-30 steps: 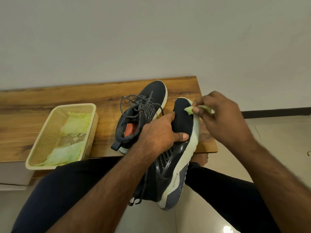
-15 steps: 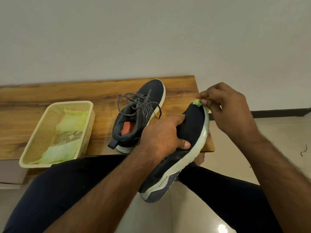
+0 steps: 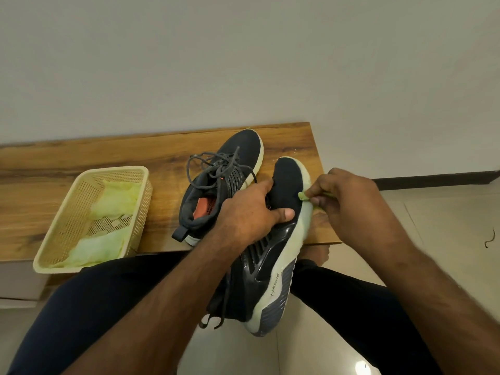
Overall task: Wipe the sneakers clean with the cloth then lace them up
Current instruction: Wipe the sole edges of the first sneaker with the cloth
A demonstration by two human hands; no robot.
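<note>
My left hand [image 3: 251, 212] grips a dark navy sneaker [image 3: 273, 255] with a pale sole around its middle, holding it tilted over my lap with the toe over the bench edge. My right hand [image 3: 349, 204] pinches a small yellow-green cloth [image 3: 302, 196] against the right side of that sneaker, where the upper meets the sole. Most of the cloth is hidden in my fingers. The second navy sneaker [image 3: 216, 185] lies on the wooden bench [image 3: 81, 163], its grey laces loose and an orange insole showing.
A cream plastic basket [image 3: 67, 239] holding several yellow-green cloths stands on the bench at the left, overhanging its front edge. A white wall rises behind the bench. My legs in dark trousers are below, over a tiled floor.
My right hand slid the cloth from the sneaker's toe tip back along its right side. The held sneaker swung back from a slant to lie more lengthwise.
</note>
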